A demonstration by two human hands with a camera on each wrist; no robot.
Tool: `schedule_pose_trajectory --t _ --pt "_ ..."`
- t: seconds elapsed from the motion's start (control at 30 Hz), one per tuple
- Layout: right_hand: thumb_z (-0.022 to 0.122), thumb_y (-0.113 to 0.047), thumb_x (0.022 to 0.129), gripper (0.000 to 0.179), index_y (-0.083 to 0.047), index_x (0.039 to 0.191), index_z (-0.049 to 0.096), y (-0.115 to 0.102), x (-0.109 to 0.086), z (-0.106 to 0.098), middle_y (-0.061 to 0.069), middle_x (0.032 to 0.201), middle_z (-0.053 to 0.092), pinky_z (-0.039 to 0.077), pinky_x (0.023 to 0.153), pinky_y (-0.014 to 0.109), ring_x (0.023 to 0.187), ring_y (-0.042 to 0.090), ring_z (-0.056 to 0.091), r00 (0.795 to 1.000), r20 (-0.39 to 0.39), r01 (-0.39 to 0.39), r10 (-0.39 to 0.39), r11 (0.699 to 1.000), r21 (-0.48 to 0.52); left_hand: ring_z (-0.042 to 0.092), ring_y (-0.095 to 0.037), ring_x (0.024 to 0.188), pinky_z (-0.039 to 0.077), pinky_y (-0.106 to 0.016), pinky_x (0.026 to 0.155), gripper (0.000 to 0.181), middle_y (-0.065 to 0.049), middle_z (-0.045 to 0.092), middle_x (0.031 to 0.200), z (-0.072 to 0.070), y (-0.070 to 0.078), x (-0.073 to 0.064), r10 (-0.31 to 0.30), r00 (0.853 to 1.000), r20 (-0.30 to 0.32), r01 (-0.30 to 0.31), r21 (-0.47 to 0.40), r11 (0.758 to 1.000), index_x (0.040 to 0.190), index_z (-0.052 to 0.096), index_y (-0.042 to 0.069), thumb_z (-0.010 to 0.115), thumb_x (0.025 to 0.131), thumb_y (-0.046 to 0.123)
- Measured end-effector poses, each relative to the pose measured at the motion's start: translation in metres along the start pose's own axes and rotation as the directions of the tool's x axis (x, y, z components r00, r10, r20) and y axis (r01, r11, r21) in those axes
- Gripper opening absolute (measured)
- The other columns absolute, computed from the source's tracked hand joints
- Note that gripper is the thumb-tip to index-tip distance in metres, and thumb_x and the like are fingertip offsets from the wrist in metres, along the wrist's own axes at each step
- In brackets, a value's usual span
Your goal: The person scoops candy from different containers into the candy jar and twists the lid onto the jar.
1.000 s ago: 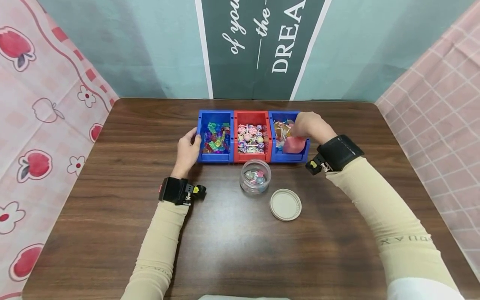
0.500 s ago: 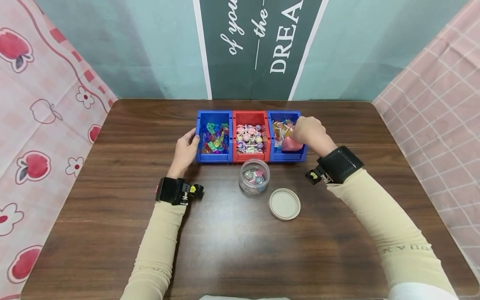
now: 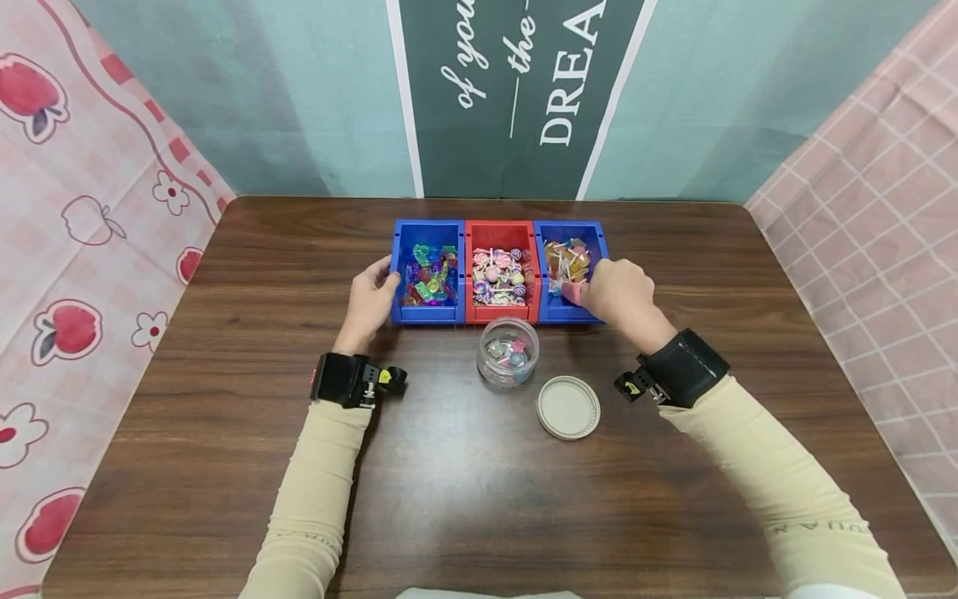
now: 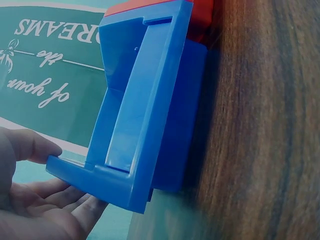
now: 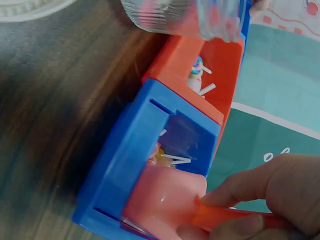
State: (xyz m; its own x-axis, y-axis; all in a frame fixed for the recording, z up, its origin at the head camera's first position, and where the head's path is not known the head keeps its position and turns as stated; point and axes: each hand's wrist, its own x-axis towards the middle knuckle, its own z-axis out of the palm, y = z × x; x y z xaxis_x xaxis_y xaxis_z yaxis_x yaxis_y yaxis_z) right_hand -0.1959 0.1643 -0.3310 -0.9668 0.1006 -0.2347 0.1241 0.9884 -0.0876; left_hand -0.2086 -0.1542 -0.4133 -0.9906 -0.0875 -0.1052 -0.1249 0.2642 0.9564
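Right grip [image 3: 623,295] pinching the scoop [image 5: 167,197], which dips inside the right bin [image 3: 557,315] — scooping, by the look of it! Left grip [image 3: 370,299] pinches the left bin [image 3: 428,315]; next calls for a level lift — jar [image 3: 503,382] stands open, near.

On the head camera, the right hand [image 3: 619,298] hides much of the scoop [image 3: 573,291] from me, and the pieces [image 3: 510,353] in the jar [image 3: 507,380] are too small to identify. My right wrist view crops the jar and lid [image 5: 30,9]; on the left wrist, I can't see what's inside the blue bin [image 4: 162,100].
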Motion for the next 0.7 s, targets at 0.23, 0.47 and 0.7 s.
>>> schedule_pose_trajectory --t 0.23,0.47,0.7 --pt "0.055 -0.040 0.092 0.050 0.008 0.086 0.065 0.001 -0.004 0.013 0.028 0.087 0.064 0.051 0.054 0.045 0.069 0.033 0.055 0.998 -0.065 0.004 -0.004 1.000 0.001 0.051 -0.031 0.129 0.041 -0.043 0.112 0.044 -0.024 0.050 0.141 0.000 0.000 0.001 0.004 1.000 -0.011 -0.005 -0.020 1.000 0.143 0.041 -0.003 0.043 0.101 0.010" --pt "0.048 -0.018 0.089 0.034 0.009 0.079 0.064 0.005 -0.005 0.032 0.032 0.083 0.065 0.053 0.054 0.052 0.069 0.041 0.062 0.977 -0.206 0.049 -0.045 0.999 0.018 0.049 -0.029 0.132 0.039 -0.041 0.115 0.045 -0.023 0.049 0.144 -0.001 -0.002 0.002 -0.023 1.000 -0.008 0.023 -0.031 0.999 0.142 0.041 -0.005 0.044 0.101 0.013" --pt "0.050 -0.020 0.091 0.040 0.012 0.071 0.063 0.012 -0.004 0.056 0.034 0.075 0.065 0.053 0.054 0.054 0.066 0.046 0.063 0.931 -0.356 0.100 -0.075 0.994 0.054 0.049 -0.029 0.131 0.039 -0.042 0.114 0.045 -0.023 0.049 0.143 -0.001 -0.002 0.001 -0.023 1.000 0.000 0.023 -0.024 0.999 0.143 0.040 -0.005 0.043 0.101 0.014"
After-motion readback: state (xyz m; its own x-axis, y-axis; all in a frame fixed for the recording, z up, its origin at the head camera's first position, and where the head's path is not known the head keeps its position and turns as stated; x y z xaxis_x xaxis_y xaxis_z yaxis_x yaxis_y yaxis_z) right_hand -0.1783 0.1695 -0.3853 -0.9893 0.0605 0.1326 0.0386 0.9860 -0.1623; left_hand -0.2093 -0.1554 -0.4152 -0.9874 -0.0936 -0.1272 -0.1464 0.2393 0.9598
